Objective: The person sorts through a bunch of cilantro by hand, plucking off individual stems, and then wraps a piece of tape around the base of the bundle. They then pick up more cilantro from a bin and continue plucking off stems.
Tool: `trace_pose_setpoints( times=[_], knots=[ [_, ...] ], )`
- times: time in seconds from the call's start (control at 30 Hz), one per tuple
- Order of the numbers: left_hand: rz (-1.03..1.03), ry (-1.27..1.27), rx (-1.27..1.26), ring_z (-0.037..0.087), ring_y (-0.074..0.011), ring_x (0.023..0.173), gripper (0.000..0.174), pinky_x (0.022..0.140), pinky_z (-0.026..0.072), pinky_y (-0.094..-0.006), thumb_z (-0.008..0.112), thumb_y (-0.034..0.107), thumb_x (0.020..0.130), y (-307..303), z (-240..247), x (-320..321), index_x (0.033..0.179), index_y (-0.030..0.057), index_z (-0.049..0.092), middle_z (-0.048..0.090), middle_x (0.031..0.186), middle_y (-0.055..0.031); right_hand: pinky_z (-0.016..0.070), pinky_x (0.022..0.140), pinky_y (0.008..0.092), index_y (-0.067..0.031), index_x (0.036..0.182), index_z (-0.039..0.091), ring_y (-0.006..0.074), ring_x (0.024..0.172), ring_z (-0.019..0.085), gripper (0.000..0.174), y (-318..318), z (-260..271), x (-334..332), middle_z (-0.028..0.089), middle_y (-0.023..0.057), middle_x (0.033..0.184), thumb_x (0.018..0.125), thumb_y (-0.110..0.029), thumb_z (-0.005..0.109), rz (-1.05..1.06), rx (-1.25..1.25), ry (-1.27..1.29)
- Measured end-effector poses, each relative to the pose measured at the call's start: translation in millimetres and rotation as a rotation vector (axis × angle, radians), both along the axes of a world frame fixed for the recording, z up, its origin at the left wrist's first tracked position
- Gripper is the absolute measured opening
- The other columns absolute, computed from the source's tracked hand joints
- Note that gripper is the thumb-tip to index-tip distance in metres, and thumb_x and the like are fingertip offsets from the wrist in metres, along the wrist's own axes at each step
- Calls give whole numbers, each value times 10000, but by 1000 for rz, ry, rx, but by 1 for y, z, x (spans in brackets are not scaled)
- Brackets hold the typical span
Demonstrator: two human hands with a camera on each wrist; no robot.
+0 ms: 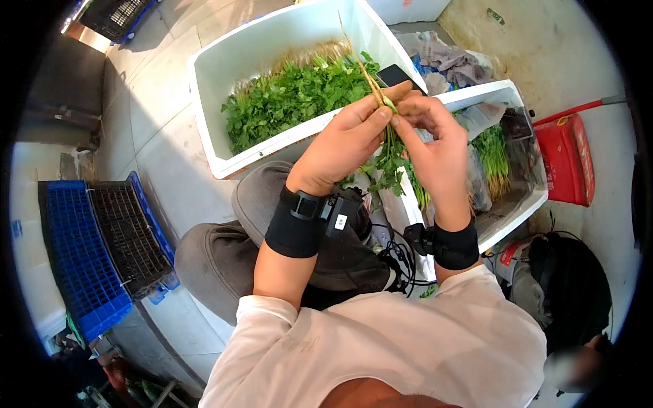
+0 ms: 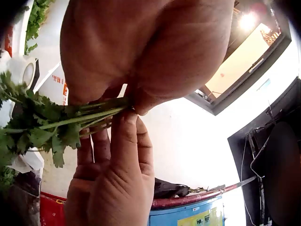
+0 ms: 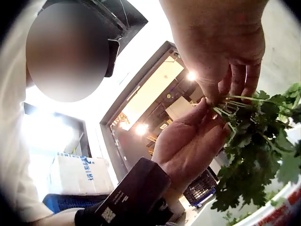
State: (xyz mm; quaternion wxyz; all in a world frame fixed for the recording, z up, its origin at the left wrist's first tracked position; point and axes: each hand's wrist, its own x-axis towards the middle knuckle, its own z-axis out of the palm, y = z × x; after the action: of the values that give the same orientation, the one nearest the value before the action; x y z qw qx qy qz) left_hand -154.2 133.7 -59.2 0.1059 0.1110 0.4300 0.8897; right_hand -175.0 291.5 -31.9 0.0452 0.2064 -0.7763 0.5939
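Note:
A small bunch of coriander (image 1: 390, 166) is between both hands, its leaves hanging down and a long tan root pointing up and away. My left hand (image 1: 345, 136) pinches the stems near the root end, thumb on top. From the other side, my right hand (image 1: 435, 139) pinches the same stems with thumb and fingertips, right beside the left thumb. The left wrist view shows the green stems (image 2: 94, 116) running between the two hands. Leaves (image 3: 249, 160) spread out below the fingers in the right wrist view.
Ahead stands a white foam box (image 1: 207, 109) with heaped coriander (image 1: 299, 102). A phone (image 1: 400, 77) lies at its right corner. Another foam box (image 1: 537, 173) at the right holds rooted greens (image 1: 491, 160) and plastic. Blue and black crates (image 1: 88, 245) stand left, a red container (image 1: 570, 160) far right.

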Motion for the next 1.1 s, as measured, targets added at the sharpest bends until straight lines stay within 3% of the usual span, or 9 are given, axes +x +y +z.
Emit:
trace_pose_setpoints(
  times=[0.27, 0.53, 0.8, 1.1],
  knots=[
    [44, 79, 58, 498, -265, 1358, 496, 1158, 392, -391, 411, 165, 1101, 5, 5, -1, 1539, -54, 331, 469, 1514, -200, 556, 748, 290, 17, 1031, 658, 149, 818, 707, 147, -4, -11, 0, 720, 101, 919, 894, 12, 709, 20, -23, 51],
    [84, 95, 91, 494, -275, 1360, 518, 1150, 400, -404, 431, 200, 1100, 6, 1, -2, 1536, -61, 330, 459, 1522, -204, 534, 798, 275, 6, 1064, 621, 107, 857, 659, 122, -3, -17, -1, 696, 59, 975, 951, -15, 660, 25, -164, -90],
    [59, 114, 90, 511, -276, 1340, 505, 1142, 412, -430, 423, 210, 1104, 7, 0, -2, 1540, -34, 345, 449, 1536, -189, 530, 790, 273, -2, 1066, 623, 98, 846, 646, 152, -8, -16, 3, 685, 49, 951, 931, -12, 694, 52, -79, -15],
    [63, 98, -34, 531, -252, 1317, 482, 1131, 417, -383, 454, 198, 1093, 9, -2, -3, 1506, -45, 400, 479, 1516, -166, 529, 776, 273, 3, 1088, 634, 117, 869, 656, 172, -7, -19, 1, 686, 42, 972, 928, -10, 695, 50, -169, -75]
  ],
)
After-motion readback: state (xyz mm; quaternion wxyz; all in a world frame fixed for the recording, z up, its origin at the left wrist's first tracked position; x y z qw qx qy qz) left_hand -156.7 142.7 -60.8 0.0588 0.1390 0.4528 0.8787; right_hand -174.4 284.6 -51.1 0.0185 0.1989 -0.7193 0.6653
